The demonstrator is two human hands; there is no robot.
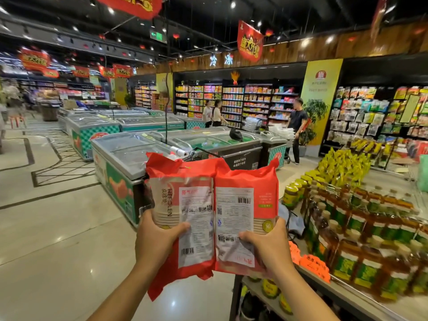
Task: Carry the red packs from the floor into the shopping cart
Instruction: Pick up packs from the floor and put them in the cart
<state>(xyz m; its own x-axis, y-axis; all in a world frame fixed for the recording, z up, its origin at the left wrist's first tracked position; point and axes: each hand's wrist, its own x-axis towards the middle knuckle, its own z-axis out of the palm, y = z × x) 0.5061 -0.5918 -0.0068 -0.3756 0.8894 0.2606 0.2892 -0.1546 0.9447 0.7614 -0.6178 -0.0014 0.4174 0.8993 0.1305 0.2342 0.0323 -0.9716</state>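
Note:
Two red packs of paper cups are held up side by side at chest height in the head view. My left hand (pixel 157 239) grips the lower part of the left red pack (pixel 185 205). The right red pack (pixel 245 205) is gripped near its bottom by my right hand (pixel 266 246). Both packs show white printed labels with barcodes. Behind their top edge a dark wire shopping cart (pixel 196 154) is partly visible, mostly hidden by the packs.
Chest freezers (pixel 120 158) stand ahead and to the left. A display table (pixel 347 295) with jars and bottles runs along my right. Three people stand near the far shelves (pixel 254 100). Pale tiled floor (pixel 58 228) lies to the left.

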